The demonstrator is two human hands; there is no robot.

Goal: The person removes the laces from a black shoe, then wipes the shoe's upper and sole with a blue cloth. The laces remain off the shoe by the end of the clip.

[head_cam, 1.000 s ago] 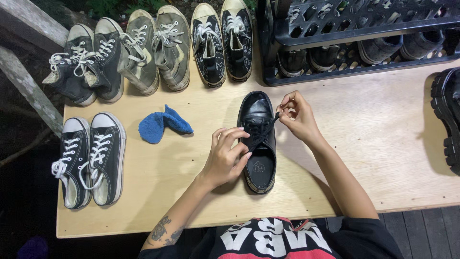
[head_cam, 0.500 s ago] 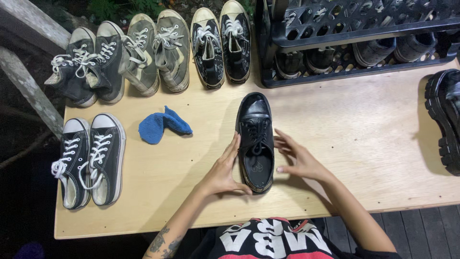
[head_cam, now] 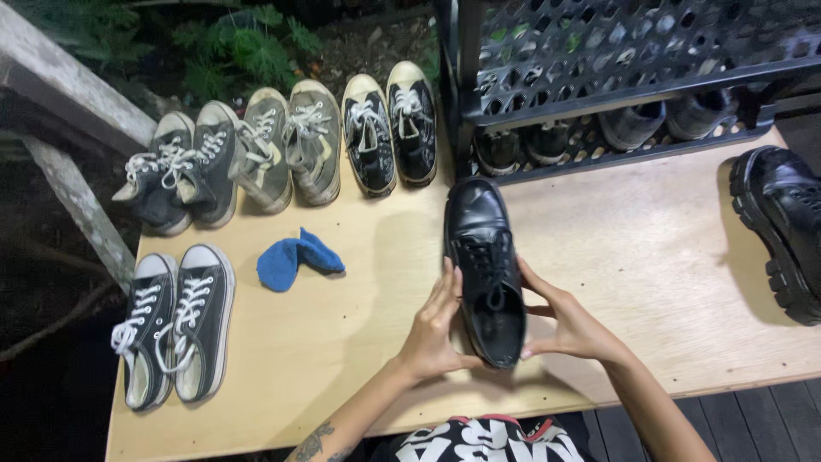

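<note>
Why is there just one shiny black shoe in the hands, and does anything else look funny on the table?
The black leather shoe sits between the left hand and right hand with no partner beside it. A crumpled blue cloth lies loose among the shoes. The grey sneakers lean unevenly over the table edge.

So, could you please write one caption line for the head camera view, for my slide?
Both hands, left hand and right hand, cup a black leather lace-up shoe on a plywood table, beside a blue cloth.

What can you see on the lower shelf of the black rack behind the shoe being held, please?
On the rack, the lower shelf shows the toes of four dark shoes. The perforated shelf above covers their backs.
</note>
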